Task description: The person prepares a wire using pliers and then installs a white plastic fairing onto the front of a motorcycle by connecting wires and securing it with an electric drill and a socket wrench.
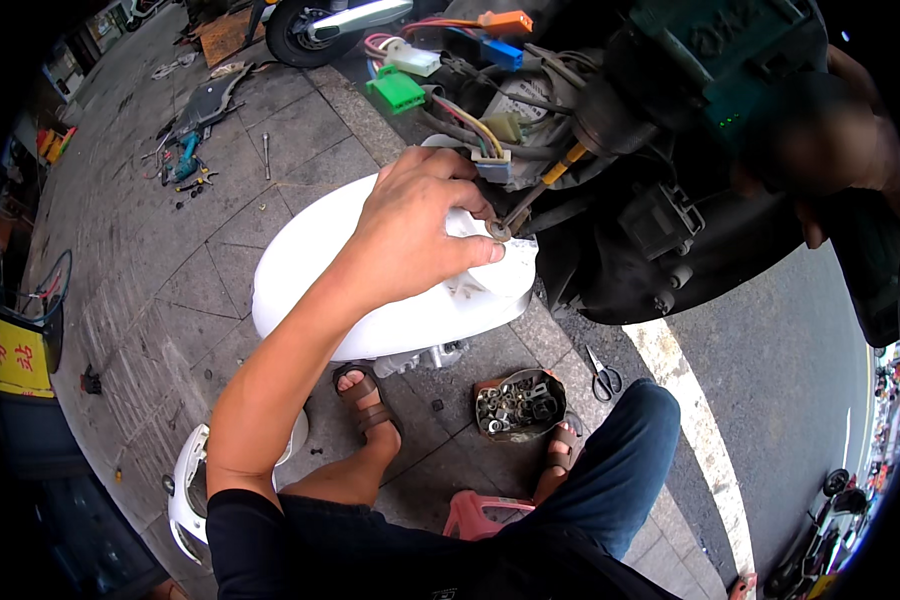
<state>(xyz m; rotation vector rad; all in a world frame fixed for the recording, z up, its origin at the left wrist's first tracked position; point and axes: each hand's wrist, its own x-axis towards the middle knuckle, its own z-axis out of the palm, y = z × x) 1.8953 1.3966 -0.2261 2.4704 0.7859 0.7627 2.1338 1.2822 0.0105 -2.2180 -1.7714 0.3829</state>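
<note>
Thumb and fingers of my left hand pinch a small screw with a broad round head, just above the white body panel of a scooter. The tip of a long bit with a yellow collar meets the screw. That bit sits in a dark green cordless driver at the upper right. My right hand, partly in shadow and blurred, is wrapped round the driver's handle. Beyond my left fingers hang loose wire connectors: a green one, a white one, a blue one and an orange one.
A tin of metal hardware stands between my feet, with scissors beside it. Below is a pink stool. A white shell part lies at left. Tools, including a teal power tool, lie on the paving farther off.
</note>
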